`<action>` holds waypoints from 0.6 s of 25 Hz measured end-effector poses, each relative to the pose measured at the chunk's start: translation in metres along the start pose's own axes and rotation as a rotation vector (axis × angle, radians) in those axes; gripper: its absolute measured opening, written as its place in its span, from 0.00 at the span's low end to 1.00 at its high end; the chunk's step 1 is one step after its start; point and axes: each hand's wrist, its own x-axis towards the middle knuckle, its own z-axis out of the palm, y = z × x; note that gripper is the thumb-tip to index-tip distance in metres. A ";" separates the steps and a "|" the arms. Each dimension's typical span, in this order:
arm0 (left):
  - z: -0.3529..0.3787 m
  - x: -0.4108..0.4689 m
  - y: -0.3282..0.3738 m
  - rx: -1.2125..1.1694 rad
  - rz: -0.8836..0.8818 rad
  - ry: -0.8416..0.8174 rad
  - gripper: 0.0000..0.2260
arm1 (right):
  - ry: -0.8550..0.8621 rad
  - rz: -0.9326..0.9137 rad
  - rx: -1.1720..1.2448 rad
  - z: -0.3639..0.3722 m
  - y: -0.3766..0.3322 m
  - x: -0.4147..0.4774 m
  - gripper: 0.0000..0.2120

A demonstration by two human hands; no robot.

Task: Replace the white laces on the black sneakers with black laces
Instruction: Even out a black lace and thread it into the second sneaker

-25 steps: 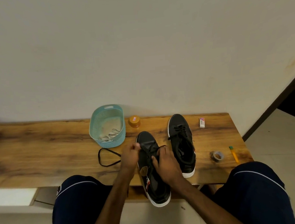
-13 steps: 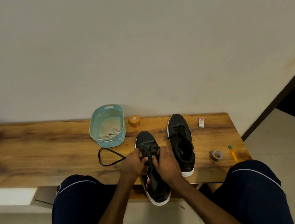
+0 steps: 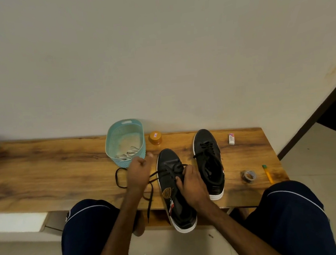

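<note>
The left hand point(image 3: 139, 173) has been drawn out to the left, away from the near sneaker point(image 3: 168, 157); half a second ago it was held close beside the right hand point(image 3: 191, 182) over the eyelets. Its fingers are closed on the black lace point(image 3: 150, 199). One strand is stretched from the sneaker's upper to the hand, and a free length is left hanging over the front edge of the surface point(image 3: 46, 173). The right hand has been kept on the lacing, its fingers curled round the sneaker's upper to steady it.

The pull is judged to be slack being taken through an eyelet, so the lacing of this sneaker is under way and not yet finished. The far sneaker point(image 3: 207, 158), just beside the near one, is already threaded in black. The white laces point(image 3: 128, 153) are seen lying in the basket point(image 3: 115, 135), so their removal is judged complete.
</note>
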 end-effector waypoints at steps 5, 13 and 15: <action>0.040 -0.014 -0.036 0.809 0.201 -0.272 0.11 | 0.000 -0.007 -0.036 0.000 -0.001 -0.001 0.13; -0.025 0.002 0.007 -0.159 0.069 -0.021 0.12 | -0.009 0.015 -0.038 -0.001 -0.002 -0.002 0.14; -0.020 0.006 -0.013 0.435 0.090 -0.242 0.15 | -0.013 0.015 -0.042 -0.001 -0.002 -0.002 0.14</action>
